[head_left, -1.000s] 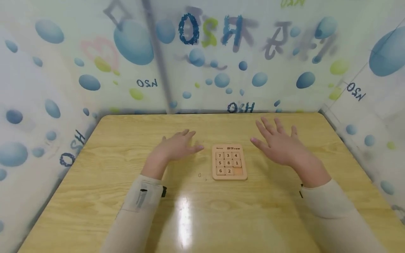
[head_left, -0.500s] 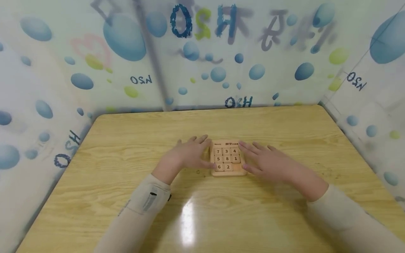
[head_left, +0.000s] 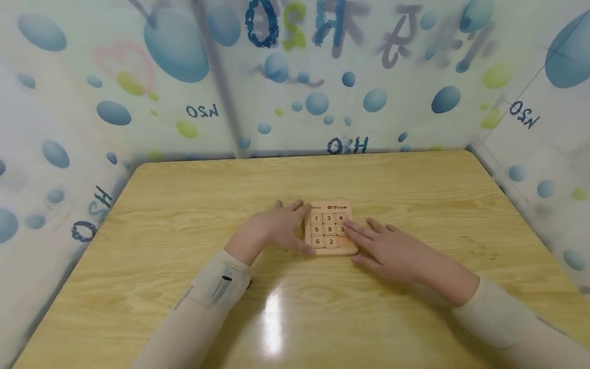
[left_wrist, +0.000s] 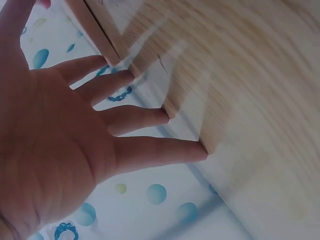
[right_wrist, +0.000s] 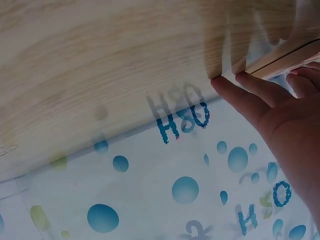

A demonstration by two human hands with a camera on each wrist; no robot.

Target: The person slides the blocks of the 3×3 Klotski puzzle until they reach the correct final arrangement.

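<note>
1. At the far left, the left wall (head_left: 34, 118) is pale and printed with blue bubbles (head_left: 55, 154) and mirrored H2O lettering (head_left: 94, 212) near the side of the table (head_left: 369, 323)
2. The left sleeve (head_left: 198, 305), cream-coloured, slants up from the bottom edge, with a grey patch (head_left: 222, 288) and a black mark near its cuff
3. The left hand (head_left: 265, 228) is wide, its fingers straight and spread apart; the thumb touches the lower left corner of the number puzzle (head_left: 330, 229) and the forefinger is at its upper left corner, while in the left wrist view the other three fingertips rest on the table
4. The number puzzle lies flat on the table between the hands, around the middle of the head view; its number tiles (head_left: 329, 218) read 7 3 4 along the top, 5 8 1 in the middle and 6 2 along the bottom, with a gap (head_left: 344, 242) at the lower right
5. Behind it, the back wall (head_left: 286, 136) carries more bubbles and lettering
6. The right hand (head_left: 401, 251) stretches its fingers out; two fingertips lie over the 1 just below the 4, partly hiding the 1, the thumb is beside the puzzle's lower right corner, and in the right wrist view two other fingertips touch the table
7. At the far right, the right sleeve (head_left: 511, 315), also cream, runs toward the lower right corner, below the bubble-printed right wall (head_left: 562, 154)
</note>
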